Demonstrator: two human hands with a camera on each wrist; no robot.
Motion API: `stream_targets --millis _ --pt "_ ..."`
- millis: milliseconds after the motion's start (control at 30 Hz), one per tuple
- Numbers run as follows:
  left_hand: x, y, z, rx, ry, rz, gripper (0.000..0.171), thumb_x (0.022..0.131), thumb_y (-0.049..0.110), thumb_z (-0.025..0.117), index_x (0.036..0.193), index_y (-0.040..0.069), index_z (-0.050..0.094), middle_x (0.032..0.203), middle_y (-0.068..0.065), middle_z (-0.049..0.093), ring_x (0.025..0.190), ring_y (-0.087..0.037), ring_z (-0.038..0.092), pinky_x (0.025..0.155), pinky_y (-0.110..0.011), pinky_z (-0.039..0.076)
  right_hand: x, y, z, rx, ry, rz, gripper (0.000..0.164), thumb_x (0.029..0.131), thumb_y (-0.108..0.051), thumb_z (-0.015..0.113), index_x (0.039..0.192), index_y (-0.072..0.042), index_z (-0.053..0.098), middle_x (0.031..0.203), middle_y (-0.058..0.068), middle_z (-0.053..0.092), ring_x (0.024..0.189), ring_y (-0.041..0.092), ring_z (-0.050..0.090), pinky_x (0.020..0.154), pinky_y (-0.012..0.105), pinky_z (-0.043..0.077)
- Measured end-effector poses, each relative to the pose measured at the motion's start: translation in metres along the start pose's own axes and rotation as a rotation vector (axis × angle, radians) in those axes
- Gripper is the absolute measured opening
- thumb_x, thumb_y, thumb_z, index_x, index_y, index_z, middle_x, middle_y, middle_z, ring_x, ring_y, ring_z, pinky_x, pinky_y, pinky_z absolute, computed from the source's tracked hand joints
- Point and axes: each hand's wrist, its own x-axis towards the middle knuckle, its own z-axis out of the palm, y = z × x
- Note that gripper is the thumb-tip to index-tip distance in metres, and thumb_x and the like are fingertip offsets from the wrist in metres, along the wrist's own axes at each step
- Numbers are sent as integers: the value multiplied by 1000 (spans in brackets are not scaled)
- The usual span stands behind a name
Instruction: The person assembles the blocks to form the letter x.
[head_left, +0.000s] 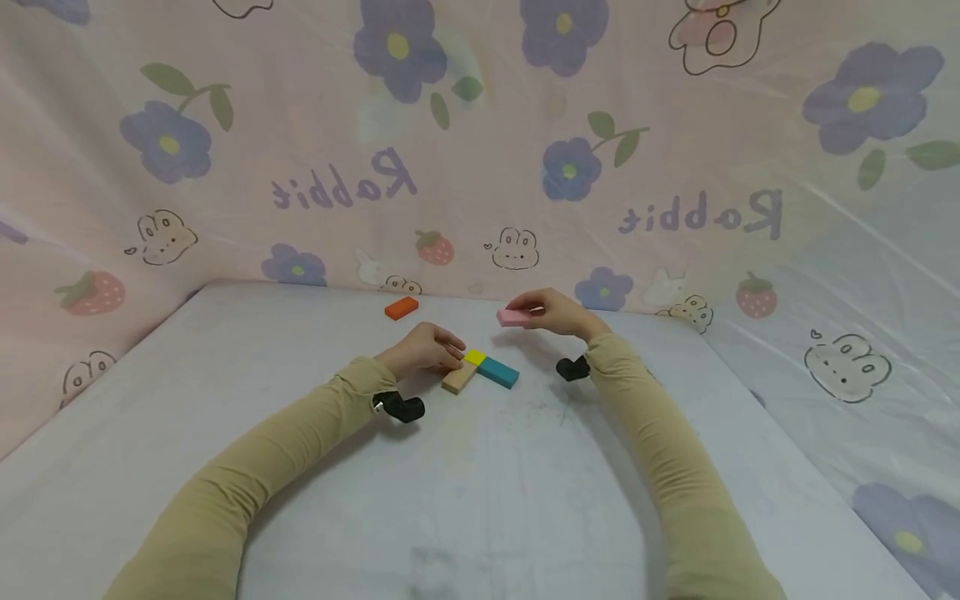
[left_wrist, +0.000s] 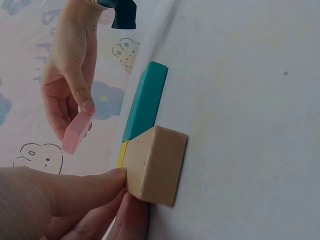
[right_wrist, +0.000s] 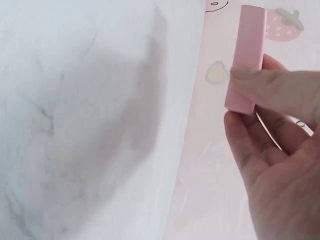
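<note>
My left hand (head_left: pixel 423 350) is at the left side of a tan wooden block (left_wrist: pixel 157 165), and its thumb tip touches that block. The other left fingers sit just beyond the thumb, partly hidden behind it. A yellow block (head_left: pixel 475 357) adjoins the far end of the tan one. From there a teal block (head_left: pixel 498 372) extends to the right, so the three lie together on the table. Raised above the table farther back, my right hand (head_left: pixel 557 312) pinches a pink rectangular block (right_wrist: pixel 247 55) between thumb and fingers. Much of the pink block sticks out past the thumb.
An orange block (head_left: pixel 402 308) lies near the back edge of the white table (head_left: pixel 450 483), left of the others. Behind the table hangs a patterned curtain (head_left: pixel 480 183) with flowers and rabbits. A black wrist-worn device (head_left: pixel 401 407) is on each arm.
</note>
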Motion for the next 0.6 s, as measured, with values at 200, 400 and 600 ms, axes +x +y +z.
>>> stream_targets --millis 200,400,600 --pt "-1 0 1 3 21 -11 31 80 -1 74 110 0 67 96 -9 70 82 -17 64 72 -25 54 1 -4 4 -14 -30 -16 34 88 -4 68 121 -6 64 120 7 61 110 22 55 99 39 43" --pt "4 -4 1 9 27 -2 31 80 -1 74 110 0 68 95 -8 70 81 -17 64 71 -23 54 4 -10 13 -52 -54 -46 32 89 -4 66 121 -6 63 120 7 62 112 24 54 100 39 42" --pt "4 -4 1 -2 15 2 30 80 0 75 110 0 68 94 -8 70 80 -16 64 71 -24 54 7 -16 21 -45 -109 -73 32 89 0 64 121 -2 62 120 10 61 111 24 54 100 38 42"
